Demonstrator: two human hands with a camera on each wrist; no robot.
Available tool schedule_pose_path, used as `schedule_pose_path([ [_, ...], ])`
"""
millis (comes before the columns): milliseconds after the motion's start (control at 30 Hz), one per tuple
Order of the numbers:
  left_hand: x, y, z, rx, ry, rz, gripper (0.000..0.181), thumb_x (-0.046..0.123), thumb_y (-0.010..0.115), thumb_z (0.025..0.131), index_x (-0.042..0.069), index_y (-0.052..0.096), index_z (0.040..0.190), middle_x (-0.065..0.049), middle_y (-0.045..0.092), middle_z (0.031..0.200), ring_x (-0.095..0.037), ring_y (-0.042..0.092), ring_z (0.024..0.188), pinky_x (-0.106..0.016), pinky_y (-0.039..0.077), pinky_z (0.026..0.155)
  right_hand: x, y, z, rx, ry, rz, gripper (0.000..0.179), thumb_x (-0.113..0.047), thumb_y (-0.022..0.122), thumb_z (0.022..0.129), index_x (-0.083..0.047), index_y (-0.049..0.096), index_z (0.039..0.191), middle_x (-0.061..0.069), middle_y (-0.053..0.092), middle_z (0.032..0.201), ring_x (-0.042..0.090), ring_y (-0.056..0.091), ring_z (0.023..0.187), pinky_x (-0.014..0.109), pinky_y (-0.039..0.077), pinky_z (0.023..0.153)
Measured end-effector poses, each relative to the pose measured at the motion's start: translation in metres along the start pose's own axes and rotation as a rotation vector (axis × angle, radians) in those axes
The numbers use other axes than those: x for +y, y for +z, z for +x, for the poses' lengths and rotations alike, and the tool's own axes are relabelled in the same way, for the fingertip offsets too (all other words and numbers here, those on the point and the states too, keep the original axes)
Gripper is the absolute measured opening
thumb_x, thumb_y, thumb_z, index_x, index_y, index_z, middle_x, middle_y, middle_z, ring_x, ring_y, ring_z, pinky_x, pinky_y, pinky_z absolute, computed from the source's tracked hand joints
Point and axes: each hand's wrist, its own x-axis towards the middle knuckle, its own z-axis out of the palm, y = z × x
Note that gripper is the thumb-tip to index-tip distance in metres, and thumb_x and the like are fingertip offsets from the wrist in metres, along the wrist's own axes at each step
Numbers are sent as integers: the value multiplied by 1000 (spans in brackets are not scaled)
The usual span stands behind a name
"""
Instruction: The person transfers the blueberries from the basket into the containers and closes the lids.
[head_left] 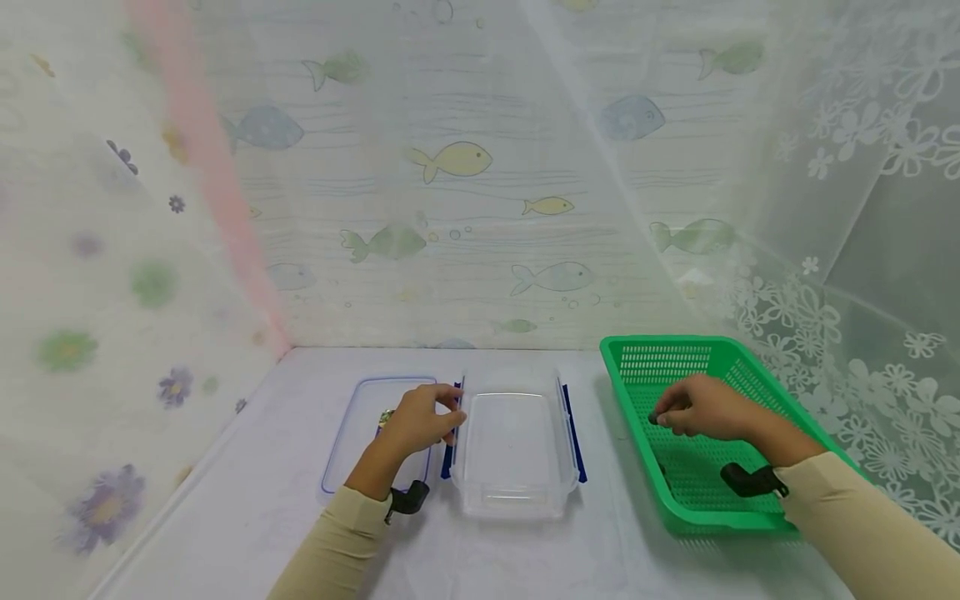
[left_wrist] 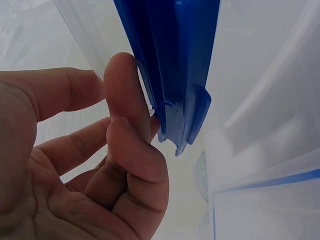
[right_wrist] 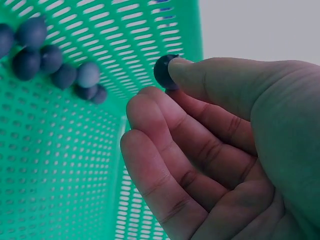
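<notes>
My left hand (head_left: 420, 421) is at the left wall of a clear plastic food box (head_left: 513, 454), its thumb and fingers bent around the rim. In the left wrist view, the fingers sit close against the box's long blue latch flap (left_wrist: 172, 60). Over the left part of a green plastic basket (head_left: 720, 525), my right hand (head_left: 701, 407) pinches one small dark round berry (right_wrist: 162, 74) between thumb and fingertips. Several similar berries (right_wrist: 27, 64) lie inside the basket in the right wrist view.
A clear lid (head_left: 348, 442) with a blue edge lies left of the box. On it a small green-and-gold patterned thing (head_left: 385, 417) is partly hidden by the left hand. A second blue flap (head_left: 573, 433) hangs outward on the box's right side. Patterned sheets (head_left: 457, 158) enclose the white-covered table.
</notes>
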Motion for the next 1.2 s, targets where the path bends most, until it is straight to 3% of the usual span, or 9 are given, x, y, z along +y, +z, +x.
schedule_pose_path([
  [333,-2,3,0,-29,3,-26,42,21,72,97,7,66,136,-5,70,113,-19,71,63,-30,58,64,-12,-5,3,11,-27,5,22,-21,70,99,-6,74,114,5,76,100,17,69,82,35,59,70],
  [567,-3,5,3,-27,8,-24,42,21,71,97,8,66,136,-5,69,112,-19,71,61,-30,58,63,-33,-3,8,30,-8,2,20,-23,71,99,-10,76,112,7,77,101,25,72,87,40,60,74],
  [1200,-4,-1,2,-31,-1,-33,44,21,71,97,7,64,138,-7,68,113,-32,74,68,-31,58,62,-68,12,38,46,-49,10,23,-25,74,96,-10,76,113,0,76,100,18,72,84,34,59,73],
])
